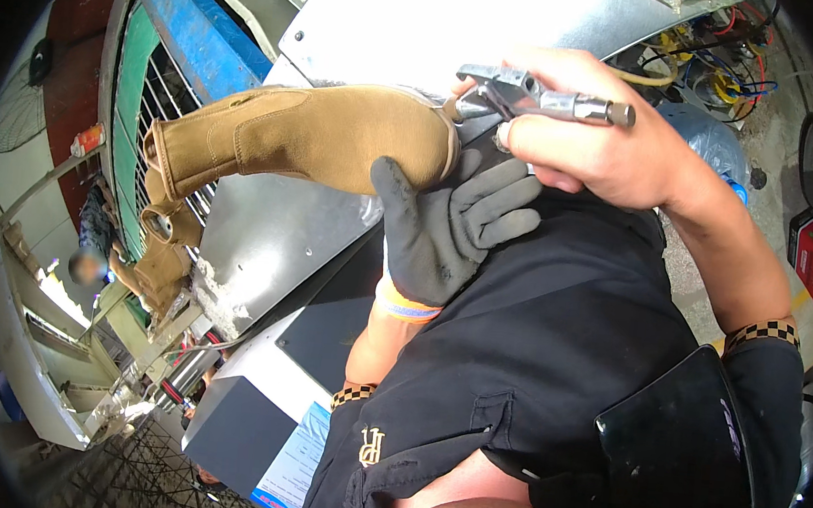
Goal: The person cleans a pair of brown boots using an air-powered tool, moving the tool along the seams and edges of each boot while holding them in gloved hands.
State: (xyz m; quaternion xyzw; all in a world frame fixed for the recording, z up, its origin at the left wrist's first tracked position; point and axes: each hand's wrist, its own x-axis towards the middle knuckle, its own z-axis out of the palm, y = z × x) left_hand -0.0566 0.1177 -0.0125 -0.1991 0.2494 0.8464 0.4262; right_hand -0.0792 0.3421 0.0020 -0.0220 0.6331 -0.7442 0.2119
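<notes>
Tan suede ankle boot point(311, 132) lies on its side against a sloped sheet-metal machine cover point(274, 234), toe pointing right toward the worker. A grey-gloved left hand point(442, 223) presses open-palmed, fingers spread, against the toe, steadying it rather than gripping. The bare right hand point(597, 135) is closed around metal lasting pincers point(533, 97) whose head sits at the toe edge. That upper looks soft and light, the toe stiffer, so toe or heel seems the firmest hold.
</notes>
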